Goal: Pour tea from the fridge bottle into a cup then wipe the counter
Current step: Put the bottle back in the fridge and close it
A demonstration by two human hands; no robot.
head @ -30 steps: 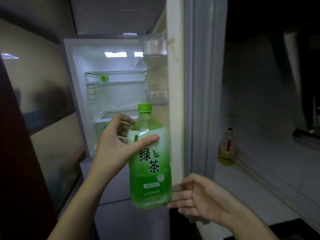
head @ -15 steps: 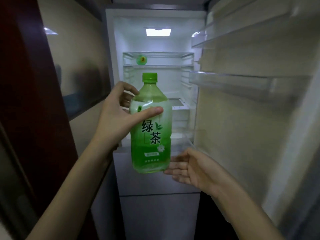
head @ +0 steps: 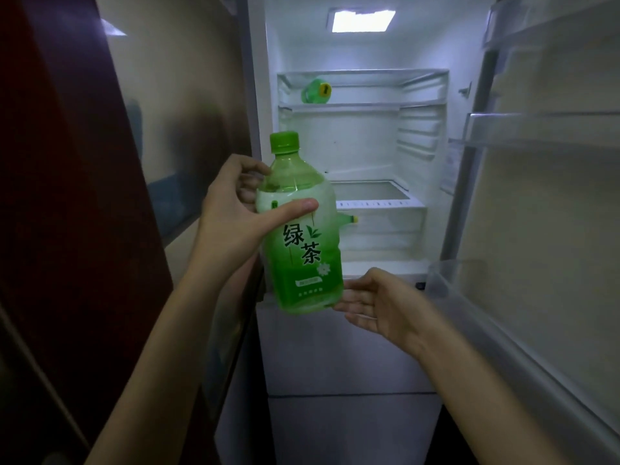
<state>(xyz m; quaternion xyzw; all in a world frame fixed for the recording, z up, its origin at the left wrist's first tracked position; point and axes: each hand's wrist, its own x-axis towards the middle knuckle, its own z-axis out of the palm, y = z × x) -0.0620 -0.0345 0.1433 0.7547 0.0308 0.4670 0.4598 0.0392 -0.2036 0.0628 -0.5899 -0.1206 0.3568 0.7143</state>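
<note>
A green tea bottle [head: 302, 229] with a green cap and a green-and-white label is held upright in front of the open fridge [head: 362, 152]. My left hand [head: 235, 213] grips its upper body, thumb across the front of the label. Just under and to the right of the bottle's base is my right hand [head: 379, 303], palm up, fingers apart; its fingertips reach the base. The cap is on. No cup or cloth is in view.
The fridge door [head: 536, 196] stands open at right with clear shelf bins. A second green bottle [head: 315, 92] lies on the top shelf; another bottle tip [head: 350, 219] pokes out behind the held one. A dark red panel [head: 67, 196] is at left.
My view has turned left and closer to the fridge interior; the counter and oil bottle at right have dropped out of sight. Both hands hold much the same pose around the bottle.
</note>
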